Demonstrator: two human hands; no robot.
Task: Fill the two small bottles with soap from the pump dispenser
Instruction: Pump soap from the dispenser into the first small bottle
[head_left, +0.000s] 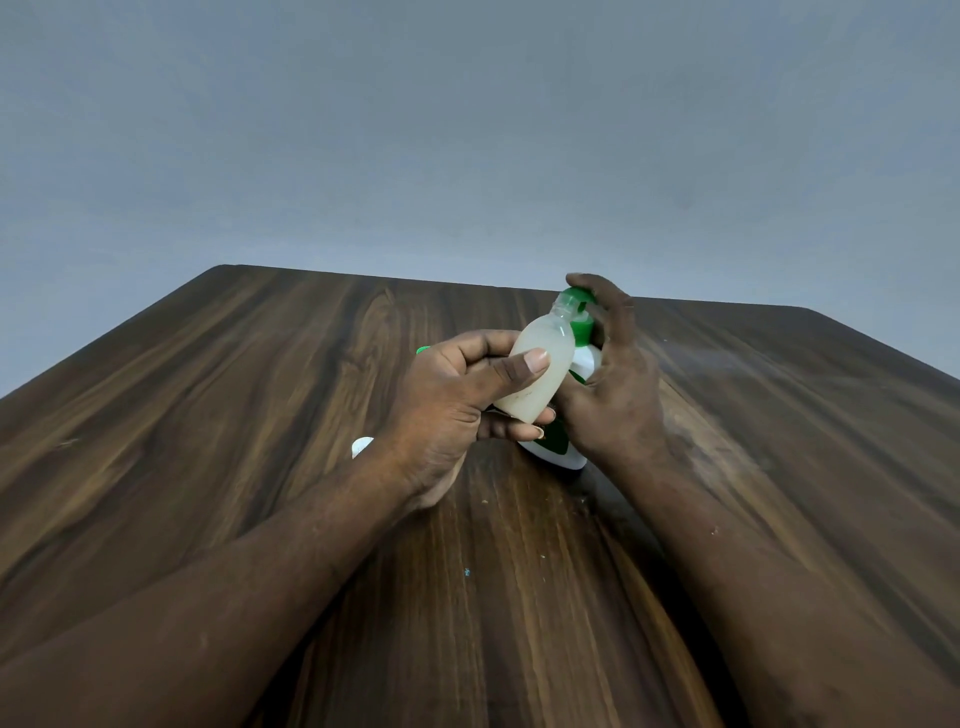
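Left hand (457, 395) grips bottle (535, 374) above bench (260, 389): tilted, uncapped, mostly full of cloudy off-white soap, mouth at the green spout. Right hand (613, 384) wraps white dispenser (586, 361), fingers (605, 296) curled over its top.

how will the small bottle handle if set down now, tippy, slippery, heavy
The small bottle looks nearly full of pale liquid, so probably heavy for its size. Its mouth is uncapped, so tipping would likely spill. The round smooth body would probably roll if laid flat.
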